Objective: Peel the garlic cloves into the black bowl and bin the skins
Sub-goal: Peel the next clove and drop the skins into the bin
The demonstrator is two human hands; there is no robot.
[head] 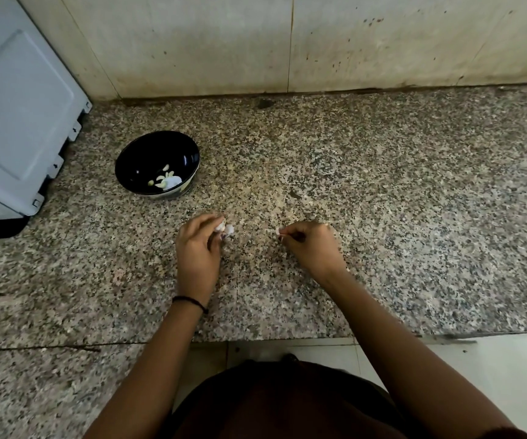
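Note:
A black bowl (135, 160) stands on the granite counter (382, 191), with several pale peeled garlic cloves (164, 179) lying in its bottom. Below and right of the bowl, my left hand (197, 248) holds a small white cluster of garlic (225, 229) at its fingertips, low over the counter. My right hand (311, 245) is a little to the right, fingers curled, pinching a small white piece of garlic or skin (278, 231). The two hands are apart. No bin is in view.
A pale blue-grey appliance (18, 115) fills the left side of the counter, close to the bowl. A stained tiled wall (287, 42) runs along the back. The counter's front edge (287, 339) lies near my body, with white floor tile below.

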